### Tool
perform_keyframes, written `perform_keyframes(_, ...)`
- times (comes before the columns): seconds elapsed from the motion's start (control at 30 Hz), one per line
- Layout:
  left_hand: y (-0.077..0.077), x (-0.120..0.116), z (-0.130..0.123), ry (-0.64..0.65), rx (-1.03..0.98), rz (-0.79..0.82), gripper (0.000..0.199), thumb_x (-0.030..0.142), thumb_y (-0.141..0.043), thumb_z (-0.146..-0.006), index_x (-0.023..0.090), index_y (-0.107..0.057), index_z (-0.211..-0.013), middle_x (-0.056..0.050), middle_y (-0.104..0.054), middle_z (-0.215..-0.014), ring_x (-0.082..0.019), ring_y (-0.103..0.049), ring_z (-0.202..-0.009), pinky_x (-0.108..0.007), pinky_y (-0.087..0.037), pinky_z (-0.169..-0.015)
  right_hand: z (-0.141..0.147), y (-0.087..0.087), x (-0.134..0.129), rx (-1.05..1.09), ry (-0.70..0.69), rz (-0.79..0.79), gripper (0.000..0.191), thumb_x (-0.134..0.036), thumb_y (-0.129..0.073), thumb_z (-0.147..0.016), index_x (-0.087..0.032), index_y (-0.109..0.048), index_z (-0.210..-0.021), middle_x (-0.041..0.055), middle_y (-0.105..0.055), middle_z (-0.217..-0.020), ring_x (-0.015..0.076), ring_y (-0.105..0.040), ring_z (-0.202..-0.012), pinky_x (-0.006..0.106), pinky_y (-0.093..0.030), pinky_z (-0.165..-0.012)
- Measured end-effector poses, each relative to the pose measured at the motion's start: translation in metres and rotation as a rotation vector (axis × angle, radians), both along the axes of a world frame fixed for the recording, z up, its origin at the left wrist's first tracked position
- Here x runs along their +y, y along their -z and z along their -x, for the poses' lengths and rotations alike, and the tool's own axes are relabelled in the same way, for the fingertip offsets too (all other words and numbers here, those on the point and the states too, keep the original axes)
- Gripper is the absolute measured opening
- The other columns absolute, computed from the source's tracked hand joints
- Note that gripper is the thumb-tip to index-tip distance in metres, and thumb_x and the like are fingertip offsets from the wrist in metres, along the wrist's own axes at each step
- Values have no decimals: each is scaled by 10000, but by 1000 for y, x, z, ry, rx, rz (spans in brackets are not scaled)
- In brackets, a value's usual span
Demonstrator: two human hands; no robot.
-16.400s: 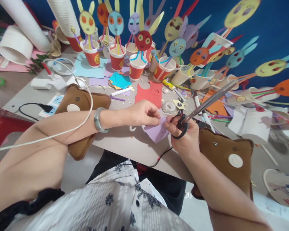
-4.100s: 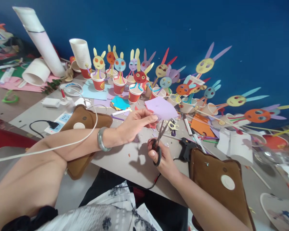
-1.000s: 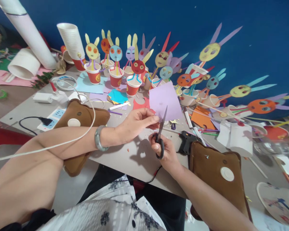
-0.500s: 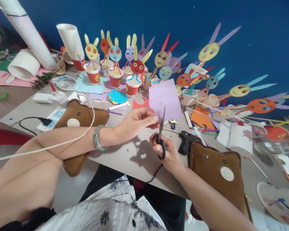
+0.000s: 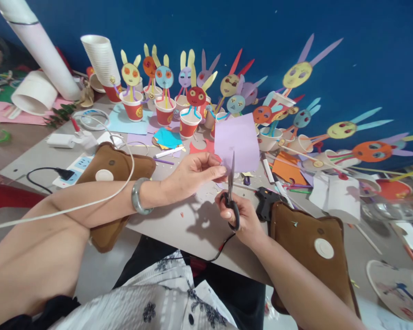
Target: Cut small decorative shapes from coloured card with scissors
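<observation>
Over the middle of the tabletop (image 5: 168, 224), held up off its surface, a sheet of purple paper (image 5: 237, 137) stands in front of a red paper cup (image 5: 190, 129) set toward the far edge. The person's left hand (image 5: 192, 176) has hold of it: thumb and fingertips are pinched on its lower left corner, and the sheet reaches up, away and to the right of them. The right hand (image 5: 242, 217) sits lower and closer to the near edge, wrapped around the black handles of a pair of scissors (image 5: 231, 183). The two hands are near each other but apart.

Allowing for the flattened view, the sheet's long axis seems to run up and away from the person, its bottom edge facing the right hand. The blades point much the same way, so they lie roughly along that axis rather than across it. Their tips overlap the lower part of the sheet, just right of the left fingertips; they look almost together, and whether paper lies between them cannot be told. The left hand is the nearer to the sheet, touching it; the right meets it only through the blades, if at all.

To the right hand's right, a black glue gun (image 5: 265, 203) lies beside a brown cushion (image 5: 306, 247) that overhangs the near edge
</observation>
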State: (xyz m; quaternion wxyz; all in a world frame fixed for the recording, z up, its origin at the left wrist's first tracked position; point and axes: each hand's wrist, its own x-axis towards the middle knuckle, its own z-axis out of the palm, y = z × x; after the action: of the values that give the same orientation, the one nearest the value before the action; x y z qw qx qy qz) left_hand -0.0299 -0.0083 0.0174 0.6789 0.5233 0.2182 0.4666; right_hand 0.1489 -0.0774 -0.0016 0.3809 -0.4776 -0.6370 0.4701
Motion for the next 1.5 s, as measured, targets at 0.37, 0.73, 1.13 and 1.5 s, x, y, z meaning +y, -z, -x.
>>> perform_keyframes(0.37, -3, 0, 3, -17, 65, -14, 286, 340, -754, -822, 150, -542, -804, 1, -645, -770, -108, -643, -755, -272, -508, -750, -5, -3, 1, -37, -18, -7, 646, -808, -675, -686, -194, -487, -613, -19, -473, -647, 126, -386, -599, 293, -307, -585)
perform_keyframes(0.73, -8, 2, 4, -7, 60, -36, 232, 285, -749, -804, 150, -563, -770, 8, -629, -711, -99, -618, -710, -251, -504, -714, -11, -7, 3, -84, -49, -17, 654, -818, -667, -682, -198, -475, -606, -13, -471, -656, 136, -388, -618, 296, -305, -591)
perform_keyframes(1.13, -11, 2, 6, -14, 93, -42, 216, 268, -739, -794, 149, -565, -749, 3, -622, -711, -89, -606, -681, -231, -488, -663, -13, -15, 3, -109, -63, -12, 665, -829, -655, -682, -199, -456, -599, -9, -469, -645, 136, -381, -613, 295, -302, -578)
perform_keyframes(1.5, -14, 4, 9, -14, 160, -124, 196, 283, -710, -807, 153, -572, -760, 2, -608, -710, -83, -574, -668, -217, -467, -632, -15, -20, 3, -112, -78, -9, 669, -834, -653, -677, -198, -466, -587, -4, -464, -631, 142, -384, -610, 299, -293, -570)
